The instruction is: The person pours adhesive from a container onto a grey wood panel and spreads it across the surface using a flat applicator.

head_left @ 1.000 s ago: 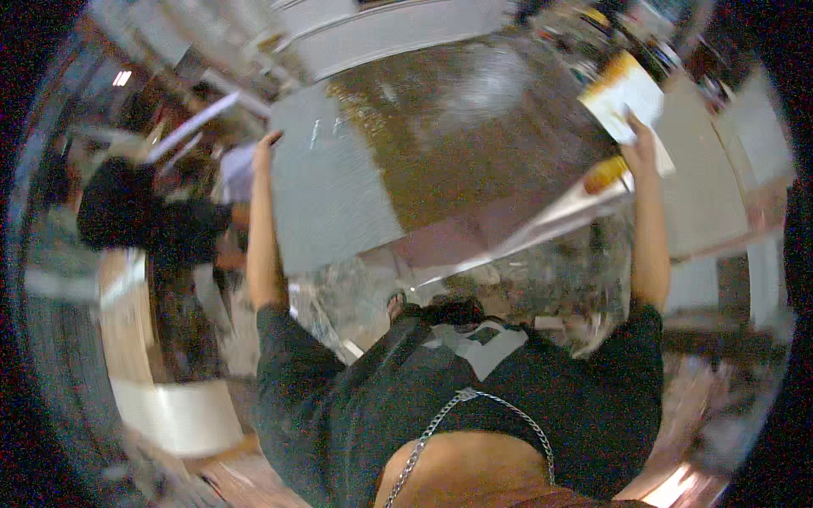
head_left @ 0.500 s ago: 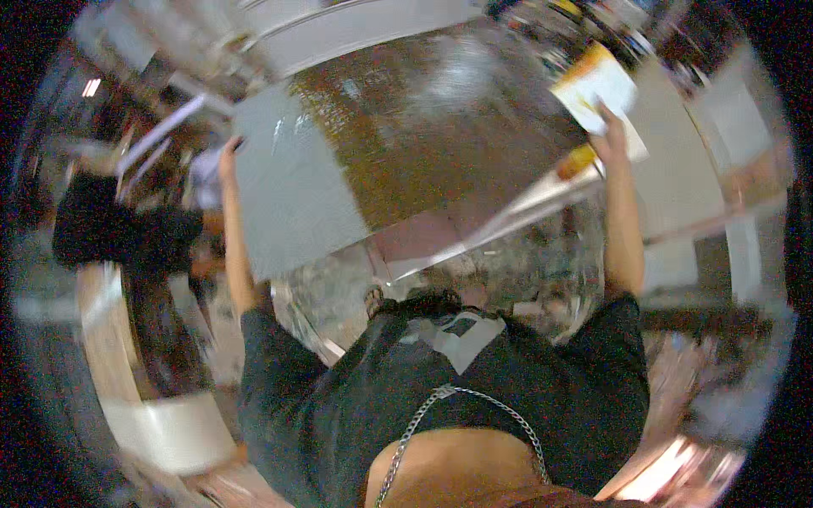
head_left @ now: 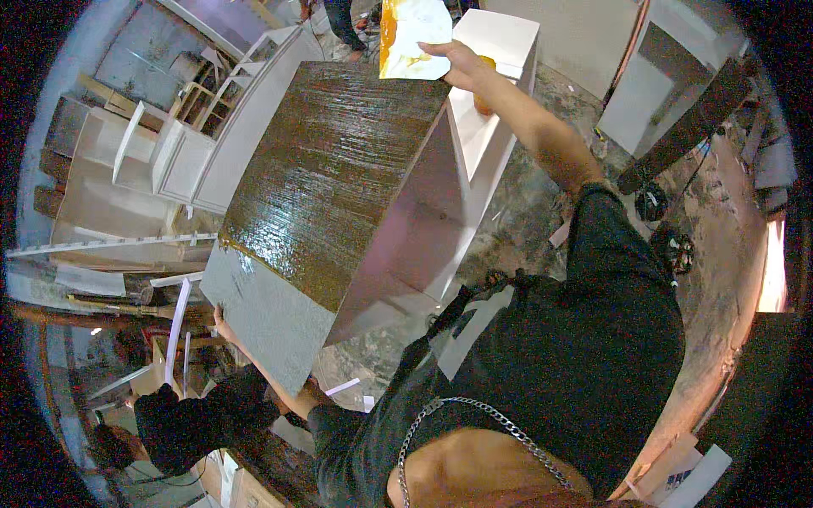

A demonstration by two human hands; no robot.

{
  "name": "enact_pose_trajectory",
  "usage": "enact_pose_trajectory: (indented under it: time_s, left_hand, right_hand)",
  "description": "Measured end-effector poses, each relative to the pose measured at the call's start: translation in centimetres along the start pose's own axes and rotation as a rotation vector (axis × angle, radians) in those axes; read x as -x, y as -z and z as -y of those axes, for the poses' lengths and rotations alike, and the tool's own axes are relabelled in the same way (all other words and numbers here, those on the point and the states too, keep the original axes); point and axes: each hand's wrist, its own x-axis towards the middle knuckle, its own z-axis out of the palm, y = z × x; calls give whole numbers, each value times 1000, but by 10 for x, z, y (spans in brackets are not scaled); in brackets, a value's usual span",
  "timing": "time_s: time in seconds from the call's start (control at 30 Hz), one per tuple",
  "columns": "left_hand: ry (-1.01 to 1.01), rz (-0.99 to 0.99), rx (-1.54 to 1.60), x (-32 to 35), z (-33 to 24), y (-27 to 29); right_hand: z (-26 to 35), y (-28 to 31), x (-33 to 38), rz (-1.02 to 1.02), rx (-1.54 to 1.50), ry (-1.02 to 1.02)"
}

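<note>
A large panel [head_left: 330, 182] lies over a cabinet, most of it covered in a wet, glossy brown coating with streaks. Its near-left end is a bare grey part [head_left: 275, 309]. My left hand [head_left: 222, 327] is at the outer edge of that grey part, fingers closed on the edge. At the panel's far end my right hand [head_left: 461, 63] pinches a white flat sheet [head_left: 415, 42] smeared with yellow-orange. Behind my right wrist an orange-yellow object [head_left: 484, 93], partly hidden, stands on a white surface. Under the panel the cabinet's open pinkish inside [head_left: 398, 245] shows.
A person in black [head_left: 203, 415] is close by at lower left. White cabinet frames [head_left: 246, 127] stand along the left. Boards [head_left: 656, 85] lean at the upper right. Black coiled items [head_left: 669, 245] lie on the stained floor [head_left: 533, 212]. Another person's legs [head_left: 343, 25] show at the top.
The view has swung round, so the panel now runs from lower left to upper right. My right hand has reached to the panel's far end with the white sheet. My left hand stays on the edge.
</note>
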Motion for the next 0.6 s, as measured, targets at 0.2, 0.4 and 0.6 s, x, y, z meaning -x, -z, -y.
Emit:
enact_pose_trajectory:
  time_s: [0.2, 0.4, 0.6]
  left_hand:
    - [-38, -12, -28, -2, 10, 15]
    - [-217, -88, -193, 10, 5, 17]
    - [-292, -76, -165, -3, -4, -26]
  right_hand:
    - [-19, 23, -14, 16, 722, 174]
    - [-11, 43, -16, -137, 200, -69]
    - [27, 62, 6, -92, 529, 30]
